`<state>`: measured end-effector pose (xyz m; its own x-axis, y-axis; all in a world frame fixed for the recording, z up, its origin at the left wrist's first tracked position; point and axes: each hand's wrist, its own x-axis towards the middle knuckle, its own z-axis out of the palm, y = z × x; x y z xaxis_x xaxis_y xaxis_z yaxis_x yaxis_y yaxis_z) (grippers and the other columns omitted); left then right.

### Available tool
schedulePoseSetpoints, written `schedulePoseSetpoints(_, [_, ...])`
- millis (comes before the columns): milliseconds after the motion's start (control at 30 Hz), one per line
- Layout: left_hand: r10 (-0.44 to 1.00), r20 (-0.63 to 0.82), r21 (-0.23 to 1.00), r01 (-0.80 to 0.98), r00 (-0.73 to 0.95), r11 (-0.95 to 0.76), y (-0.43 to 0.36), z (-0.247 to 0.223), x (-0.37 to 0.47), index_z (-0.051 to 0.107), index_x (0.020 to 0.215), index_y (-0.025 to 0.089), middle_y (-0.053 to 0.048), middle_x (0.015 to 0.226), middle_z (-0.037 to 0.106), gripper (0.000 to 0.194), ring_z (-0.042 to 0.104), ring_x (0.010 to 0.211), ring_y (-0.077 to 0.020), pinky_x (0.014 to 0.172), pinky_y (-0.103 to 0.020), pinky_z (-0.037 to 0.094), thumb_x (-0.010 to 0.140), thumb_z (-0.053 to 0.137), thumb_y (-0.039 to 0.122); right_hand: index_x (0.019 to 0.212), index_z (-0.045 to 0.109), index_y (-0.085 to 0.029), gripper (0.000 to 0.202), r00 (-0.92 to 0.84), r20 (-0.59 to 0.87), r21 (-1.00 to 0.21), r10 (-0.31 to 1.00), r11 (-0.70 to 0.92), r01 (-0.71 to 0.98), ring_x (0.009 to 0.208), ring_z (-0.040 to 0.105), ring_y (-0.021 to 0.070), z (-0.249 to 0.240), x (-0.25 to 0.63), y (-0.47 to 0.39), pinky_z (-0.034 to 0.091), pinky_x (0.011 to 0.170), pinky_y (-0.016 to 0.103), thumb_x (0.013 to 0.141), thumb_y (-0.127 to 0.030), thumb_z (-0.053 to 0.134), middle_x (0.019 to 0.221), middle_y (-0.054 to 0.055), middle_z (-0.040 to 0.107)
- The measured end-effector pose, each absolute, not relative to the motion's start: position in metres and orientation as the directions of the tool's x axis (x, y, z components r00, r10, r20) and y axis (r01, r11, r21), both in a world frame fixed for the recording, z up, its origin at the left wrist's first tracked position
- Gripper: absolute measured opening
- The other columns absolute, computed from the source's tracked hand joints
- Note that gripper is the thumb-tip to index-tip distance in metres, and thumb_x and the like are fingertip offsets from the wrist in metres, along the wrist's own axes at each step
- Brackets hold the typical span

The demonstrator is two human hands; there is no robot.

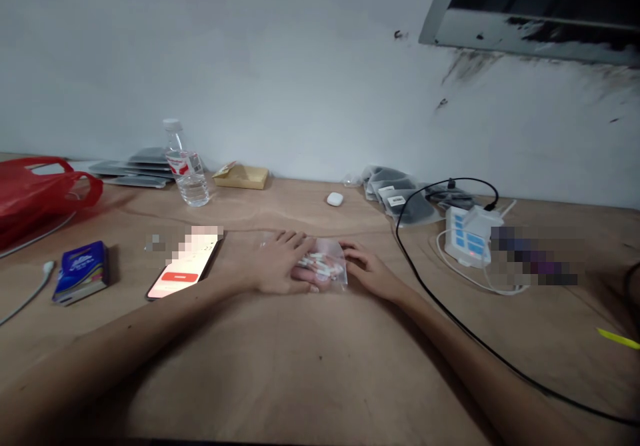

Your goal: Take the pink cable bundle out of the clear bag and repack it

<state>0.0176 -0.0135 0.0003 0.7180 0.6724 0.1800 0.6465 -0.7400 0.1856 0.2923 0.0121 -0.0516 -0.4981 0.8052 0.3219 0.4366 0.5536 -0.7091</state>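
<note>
A clear plastic bag (327,266) with several small white and reddish pieces inside lies flat on the wooden table (320,366). My left hand (283,263) rests palm down over the bag's left part, its fingers spread and partly on the plastic; the thumb lies along the near side. At the bag's right edge is my right hand (367,269), fingers apart and slightly curved, the fingertips beside or touching the plastic. Neither hand is closed around anything.
Left are a lit phone (187,266), a blue packet (81,271), a white cable and a red bag (35,196). Behind stand a water bottle (187,169), a yellow box (243,176) and a white case (335,199). Right are grey packets (397,196), a power strip (466,236) and a black cable.
</note>
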Motion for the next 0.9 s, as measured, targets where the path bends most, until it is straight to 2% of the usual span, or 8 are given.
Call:
schedulePoseSetpoints(167, [0.666,0.170,0.151,0.649,0.726,-0.746,-0.014,0.001,0.020,0.046,0.139,0.017,-0.017,0.132,0.056,0.074,0.053,0.121,-0.0376,0.104,-0.051,0.040,0.084,0.063,0.064,0.088,0.073,-0.021,0.014,-0.467,0.323,-0.693,0.823,0.542,0.476,0.120,0.060,0.0280,-0.057,0.289,0.012,0.048,0.103,0.048,0.087,-0.030,0.062,0.131,0.013,0.062])
schedulePoseSetpoints(333, [0.677,0.157,0.169,0.656,0.719,-0.736,-0.015,0.002,0.020,0.043,0.144,0.023,-0.015,0.136,0.054,0.077,0.051,0.125,-0.0375,0.105,-0.051,0.038,0.082,0.064,0.064,0.081,0.071,-0.021,0.011,-0.507,0.307,-0.650,0.806,0.567,0.507,0.114,0.063,0.0263,-0.052,0.289,0.012,0.049,0.100,0.046,0.084,-0.025,0.061,0.127,0.011,0.063])
schedulePoseSetpoints(500, [0.670,0.130,0.132,0.657,0.731,-0.742,-0.014,0.003,0.017,0.041,0.147,0.023,-0.017,0.141,0.052,0.080,0.050,0.128,-0.0392,0.106,-0.054,0.037,0.085,0.057,0.070,0.074,0.067,-0.021,0.014,-0.518,0.310,-0.592,0.797,0.588,0.551,0.113,0.063,0.0262,-0.042,0.295,0.011,0.050,0.098,0.045,0.085,-0.029,0.063,0.123,0.010,0.064])
schedulePoseSetpoints(633, [0.662,0.130,0.114,0.652,0.738,-0.749,-0.011,0.003,0.014,0.041,0.147,0.018,-0.019,0.146,0.049,0.084,0.048,0.130,-0.0394,0.107,-0.053,0.036,0.084,0.056,0.072,0.072,0.066,-0.022,0.022,-0.497,0.311,-0.573,0.810,0.577,0.582,0.110,0.064,0.0271,-0.034,0.307,0.015,0.051,0.095,0.045,0.087,-0.037,0.064,0.119,0.011,0.066])
schedulePoseSetpoints(800, [0.675,0.139,0.143,0.660,0.724,-0.737,-0.009,0.003,0.013,0.044,0.145,0.019,-0.018,0.145,0.051,0.087,0.049,0.131,-0.0384,0.106,-0.050,0.040,0.080,0.060,0.074,0.075,0.064,-0.023,0.017,-0.606,0.223,-0.628,0.764,0.588,0.510,0.097,0.068,0.0244,-0.027,0.321,0.021,0.054,0.088,0.041,0.088,-0.034,0.062,0.106,0.007,0.073])
schedulePoseSetpoints(900, [0.655,0.141,0.156,0.637,0.743,-0.755,-0.007,0.002,0.011,0.043,0.146,0.020,-0.017,0.145,0.052,0.087,0.049,0.131,-0.0376,0.107,-0.050,0.039,0.079,0.062,0.072,0.078,0.066,-0.022,0.017,-0.603,0.250,-0.645,0.758,0.595,0.479,0.102,0.069,0.0251,-0.029,0.323,0.022,0.053,0.092,0.043,0.089,-0.034,0.062,0.109,0.007,0.074])
